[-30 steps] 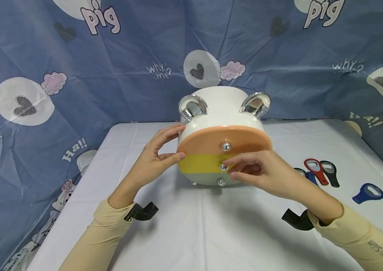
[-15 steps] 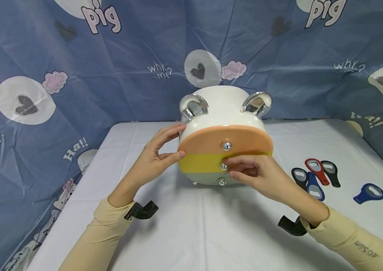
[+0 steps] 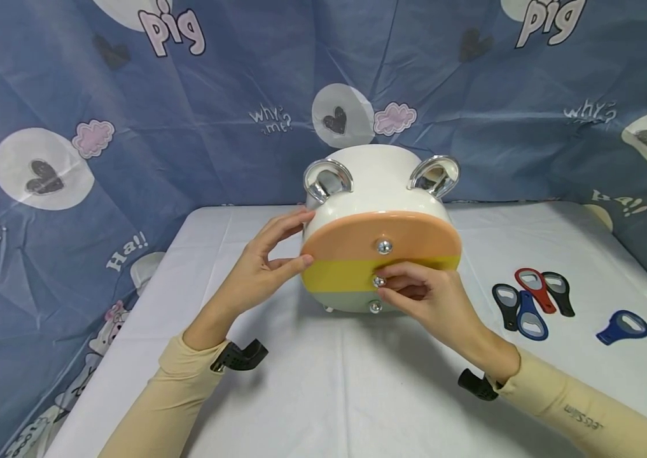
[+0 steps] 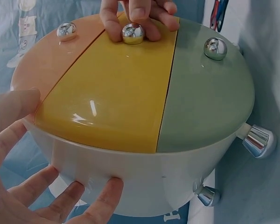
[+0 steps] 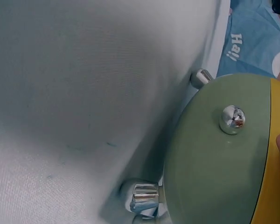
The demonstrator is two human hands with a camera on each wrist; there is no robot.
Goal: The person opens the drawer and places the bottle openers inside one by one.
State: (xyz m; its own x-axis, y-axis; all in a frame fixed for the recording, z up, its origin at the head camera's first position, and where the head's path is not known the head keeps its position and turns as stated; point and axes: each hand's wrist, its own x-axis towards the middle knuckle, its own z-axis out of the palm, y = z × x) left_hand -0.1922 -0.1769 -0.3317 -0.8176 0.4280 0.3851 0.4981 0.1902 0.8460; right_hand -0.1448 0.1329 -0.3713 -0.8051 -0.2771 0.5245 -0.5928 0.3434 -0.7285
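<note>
A small white drawer cabinet point(image 3: 375, 168) with two chrome ears stands on the table. Its rounded front has an orange drawer point(image 3: 340, 242) on top, a yellow drawer point(image 3: 331, 277) in the middle and a green drawer point(image 4: 205, 102) below, all flush. Thumb and fingers of my right hand point(image 3: 440, 305) pinch the chrome knob point(image 4: 133, 34) of the yellow drawer. My left hand point(image 3: 254, 277) rests against the cabinet's left side, its thumb at the front edge and its fingers spread along the white wall point(image 4: 144, 172).
To the right lie a red bottle opener point(image 3: 536, 291), two black ones and a blue one point(image 3: 532, 318) in a cluster. Another blue bottle opener point(image 3: 623, 326) lies apart, farther right. A blue printed cloth point(image 3: 231, 76) hangs behind the white-covered table point(image 3: 277, 394).
My right forearm has swung down and to the left, uncovering more of the bottle openers, while its fingers have closed on the yellow drawer's knob. My left hand stays in place.
</note>
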